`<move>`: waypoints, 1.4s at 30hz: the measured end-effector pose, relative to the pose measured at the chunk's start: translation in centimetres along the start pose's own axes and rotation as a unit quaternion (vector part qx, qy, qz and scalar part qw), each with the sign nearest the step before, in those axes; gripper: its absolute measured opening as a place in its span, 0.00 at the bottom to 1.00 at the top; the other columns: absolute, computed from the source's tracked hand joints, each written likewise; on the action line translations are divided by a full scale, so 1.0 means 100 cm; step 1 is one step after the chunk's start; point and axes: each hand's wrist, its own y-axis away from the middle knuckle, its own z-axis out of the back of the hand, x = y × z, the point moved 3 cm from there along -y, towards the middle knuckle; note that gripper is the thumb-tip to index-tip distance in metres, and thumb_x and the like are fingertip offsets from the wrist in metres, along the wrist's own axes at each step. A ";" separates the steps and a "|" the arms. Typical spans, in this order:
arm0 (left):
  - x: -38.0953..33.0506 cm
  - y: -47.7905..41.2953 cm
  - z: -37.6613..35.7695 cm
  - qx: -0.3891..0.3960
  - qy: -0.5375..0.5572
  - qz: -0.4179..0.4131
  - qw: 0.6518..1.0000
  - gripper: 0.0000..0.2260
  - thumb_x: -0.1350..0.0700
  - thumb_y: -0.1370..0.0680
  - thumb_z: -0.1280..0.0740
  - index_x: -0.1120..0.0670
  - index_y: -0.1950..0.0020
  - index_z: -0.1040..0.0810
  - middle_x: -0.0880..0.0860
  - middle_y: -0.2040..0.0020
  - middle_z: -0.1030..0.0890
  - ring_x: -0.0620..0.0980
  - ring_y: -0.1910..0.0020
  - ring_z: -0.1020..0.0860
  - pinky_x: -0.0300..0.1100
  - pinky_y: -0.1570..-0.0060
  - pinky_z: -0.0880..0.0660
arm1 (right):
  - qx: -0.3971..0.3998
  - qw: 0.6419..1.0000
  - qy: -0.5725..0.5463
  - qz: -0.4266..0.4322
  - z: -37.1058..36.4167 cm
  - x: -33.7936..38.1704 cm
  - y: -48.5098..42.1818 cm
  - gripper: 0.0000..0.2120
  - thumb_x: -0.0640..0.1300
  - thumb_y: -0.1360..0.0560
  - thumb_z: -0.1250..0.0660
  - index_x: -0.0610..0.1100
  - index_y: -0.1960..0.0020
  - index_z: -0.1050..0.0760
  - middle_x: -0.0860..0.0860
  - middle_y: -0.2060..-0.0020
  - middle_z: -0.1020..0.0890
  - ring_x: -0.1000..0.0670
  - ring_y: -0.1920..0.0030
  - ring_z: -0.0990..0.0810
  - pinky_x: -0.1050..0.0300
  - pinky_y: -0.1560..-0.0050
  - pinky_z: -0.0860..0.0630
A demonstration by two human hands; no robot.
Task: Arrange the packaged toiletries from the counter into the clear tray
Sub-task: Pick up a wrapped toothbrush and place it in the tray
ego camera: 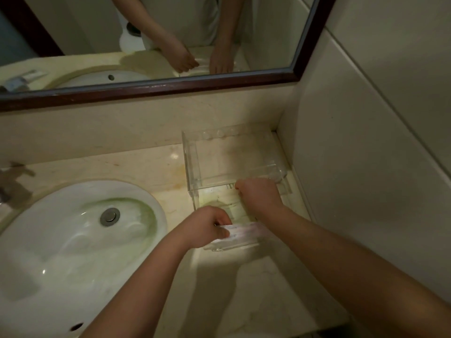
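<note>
The left hand pinches a flat white packet over the near edge of the clear acrylic tray in the beige stone counter's back right corner. The packet's long axis lies left-right. The right hand curls inside the tray; I cannot tell whether it grips anything.

A bathroom; a white oval sink with a drain is sunk into a marble counter; a dark-framed mirror hangs above; pale tiled walls.

Pale marble desk, glossy, yellowish stain near the middle, white oval sink sunk into the left side, blurred tap at the left rear edge, clear tray in the right rear corner.
</note>
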 end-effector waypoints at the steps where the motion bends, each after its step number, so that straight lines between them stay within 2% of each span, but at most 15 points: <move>1: 0.001 -0.001 0.001 -0.009 0.004 0.005 1.000 0.08 0.56 0.27 0.27 0.53 0.48 0.19 0.47 0.51 0.20 0.45 0.52 0.22 0.31 0.58 0.30 | 0.010 1.000 -0.004 0.002 -0.002 -0.001 0.002 0.10 0.39 0.27 0.40 0.47 0.53 0.20 0.46 0.57 0.17 0.43 0.55 0.18 0.57 0.64 0.35; 4: 0.000 -0.003 0.004 -0.025 0.013 0.004 1.000 0.06 0.56 0.27 0.27 0.50 0.52 0.20 0.46 0.54 0.21 0.45 0.56 0.23 0.34 0.59 0.30 | 0.020 0.995 -0.095 -0.001 -0.001 -0.009 0.007 0.10 0.41 0.26 0.39 0.47 0.54 0.19 0.48 0.56 0.16 0.45 0.53 0.18 0.55 0.60 0.27; 7: -0.001 -0.009 0.006 -0.032 0.018 -0.002 0.999 0.06 0.56 0.27 0.27 0.52 0.51 0.19 0.49 0.54 0.19 0.47 0.55 0.21 0.36 0.57 0.27 | -0.024 0.962 -0.267 -0.051 0.010 -0.027 0.025 0.10 0.49 0.24 0.36 0.50 0.49 0.18 0.53 0.53 0.15 0.52 0.53 0.19 0.53 0.52 0.23; 9: -0.003 -0.011 0.006 -0.035 0.024 0.000 0.999 0.07 0.56 0.27 0.27 0.53 0.50 0.19 0.50 0.53 0.18 0.48 0.54 0.20 0.38 0.55 0.25 | 0.026 0.949 -0.304 -0.078 0.009 -0.042 0.041 0.10 0.54 0.25 0.35 0.52 0.49 0.18 0.56 0.54 0.16 0.55 0.54 0.20 0.55 0.51 0.22; 12: -0.005 -0.013 0.003 -0.036 0.021 0.004 0.999 0.07 0.56 0.27 0.27 0.52 0.50 0.19 0.51 0.53 0.18 0.49 0.54 0.20 0.41 0.55 0.24 | 0.118 0.949 -0.272 -0.103 -0.004 -0.060 0.061 0.08 0.52 0.27 0.33 0.53 0.51 0.19 0.57 0.55 0.17 0.55 0.54 0.20 0.55 0.50 0.22; 16: -0.007 -0.013 -0.008 -0.055 -0.003 -0.004 0.998 0.09 0.57 0.29 0.26 0.51 0.50 0.18 0.49 0.55 0.20 0.47 0.57 0.22 0.40 0.55 0.25 | 0.125 0.963 -0.214 -0.101 -0.016 -0.067 0.073 0.07 0.51 0.27 0.33 0.53 0.51 0.19 0.53 0.55 0.16 0.51 0.51 0.20 0.53 0.51 0.23; 22: -0.003 -0.007 -0.028 -0.095 -0.126 -0.017 0.987 0.09 0.54 0.26 0.32 0.50 0.46 0.20 0.50 0.49 0.20 0.51 0.51 0.21 0.46 0.52 0.23 | 0.064 0.973 -0.184 -0.123 -0.023 -0.060 0.079 0.12 0.49 0.30 0.33 0.52 0.47 0.20 0.50 0.52 0.18 0.48 0.44 0.25 0.54 0.47 0.26; 25: 0.006 0.000 -0.029 -0.128 -0.172 -0.034 0.976 0.12 0.58 0.24 0.36 0.52 0.42 0.19 0.53 0.47 0.20 0.54 0.49 0.21 0.47 0.51 0.23 | 0.030 0.968 -0.216 -0.124 -0.026 -0.058 0.082 0.14 0.45 0.32 0.29 0.48 0.46 0.20 0.47 0.49 0.21 0.46 0.45 0.24 0.56 0.49 0.29; 29: 0.002 0.018 -0.034 -0.216 -0.243 -0.097 0.941 0.16 0.65 0.31 0.32 0.57 0.44 0.19 0.56 0.48 0.19 0.59 0.50 0.21 0.49 0.54 0.22 | -0.057 0.961 -0.229 -0.141 -0.027 -0.066 0.094 0.18 0.39 0.34 0.28 0.44 0.44 0.20 0.43 0.45 0.20 0.42 0.43 0.23 0.50 0.42 0.26; 31: 0.002 0.029 -0.046 -0.222 -0.255 -0.147 0.930 0.19 0.62 0.30 0.32 0.59 0.39 0.21 0.58 0.40 0.21 0.60 0.41 0.22 0.51 0.46 0.22 | -0.105 0.961 -0.202 -0.158 -0.025 -0.064 0.107 0.19 0.37 0.31 0.30 0.42 0.40 0.21 0.41 0.42 0.20 0.39 0.40 0.23 0.49 0.38 0.28; 34: 0.006 0.045 -0.072 -0.144 -0.291 -0.135 0.936 0.29 0.51 0.23 0.36 0.58 0.24 0.39 0.57 0.23 0.40 0.59 0.23 0.43 0.54 0.27 0.38 | -0.099 0.975 -0.135 -0.145 -0.031 -0.044 0.126 0.24 0.42 0.24 0.37 0.39 0.29 0.32 0.39 0.30 0.29 0.39 0.28 0.32 0.46 0.31 0.34; 36: 0.011 0.049 -0.083 -0.093 -0.310 -0.085 0.942 0.32 0.46 0.20 0.42 0.56 0.21 0.53 0.55 0.21 0.55 0.57 0.22 0.56 0.54 0.24 0.51 | -0.023 0.983 -0.125 -0.134 -0.042 -0.026 0.135 0.29 0.51 0.21 0.43 0.41 0.23 0.44 0.42 0.23 0.42 0.42 0.22 0.45 0.48 0.26 0.42; 37: 0.012 0.050 -0.087 -0.086 -0.331 -0.070 0.937 0.34 0.45 0.20 0.44 0.56 0.22 0.56 0.56 0.21 0.58 0.58 0.22 0.59 0.54 0.24 0.53 | 0.018 0.983 -0.117 -0.140 -0.049 -0.018 0.139 0.33 0.56 0.20 0.46 0.42 0.22 0.50 0.43 0.21 0.48 0.44 0.21 0.52 0.48 0.24 0.48; 40: 0.013 0.053 -0.096 -0.089 -0.350 -0.064 0.930 0.35 0.45 0.20 0.43 0.59 0.22 0.57 0.60 0.21 0.57 0.61 0.22 0.58 0.56 0.24 0.54 | 0.062 0.981 -0.084 -0.161 -0.062 -0.004 0.145 0.42 0.67 0.27 0.62 0.42 0.21 0.60 0.43 0.21 0.59 0.45 0.22 0.62 0.47 0.23 0.61; 42: 0.014 0.054 -0.101 -0.106 -0.344 -0.076 0.930 0.35 0.49 0.23 0.37 0.61 0.23 0.48 0.63 0.22 0.48 0.64 0.23 0.48 0.58 0.26 0.47 | 0.066 0.980 -0.081 -0.171 -0.063 -0.002 0.143 0.44 0.68 0.28 0.63 0.41 0.21 0.60 0.43 0.21 0.60 0.45 0.22 0.63 0.46 0.23 0.61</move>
